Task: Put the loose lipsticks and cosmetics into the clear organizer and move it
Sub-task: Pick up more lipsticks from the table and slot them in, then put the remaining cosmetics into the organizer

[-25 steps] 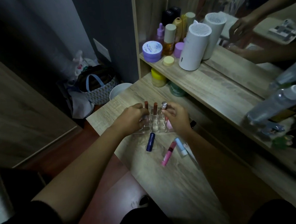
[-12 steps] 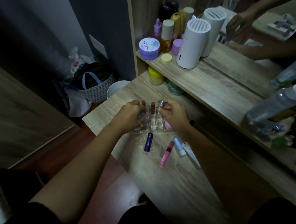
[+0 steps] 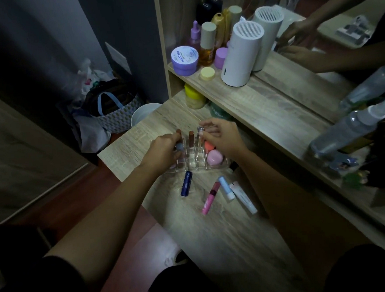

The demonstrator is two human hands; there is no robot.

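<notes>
Filling most of the lower frame, the wooden desk (image 3: 228,246) runs diagonally from the centre to the bottom right, with a raised shelf (image 3: 264,109) above it carrying a white cylinder (image 3: 241,53) and a purple jar (image 3: 184,60). At the centre of the frame sits the clear organizer (image 3: 191,163), a gridded acrylic tray already holding upright lipsticks along its far row and two pink, rounded sponges (image 3: 213,152) in its right-hand cells. The left hand (image 3: 162,151) is curled over the organizer's left side, fingers closed around something bluish (what exactly, I cannot tell), while the right hand (image 3: 224,138) pinches the silver cap of a tube (image 3: 200,134) standing in the back row. Just below the organizer lie the loose pieces: a navy tube (image 3: 186,183), a pink gloss (image 3: 210,198), a pale blue stick (image 3: 226,187) and a white tube (image 3: 243,197), the last three close together. The organizer looks stiff, light and slick, likely brittle at the edges; it is best gripped by its two outer walls and kept level so the tall sticks do not topple.
</notes>
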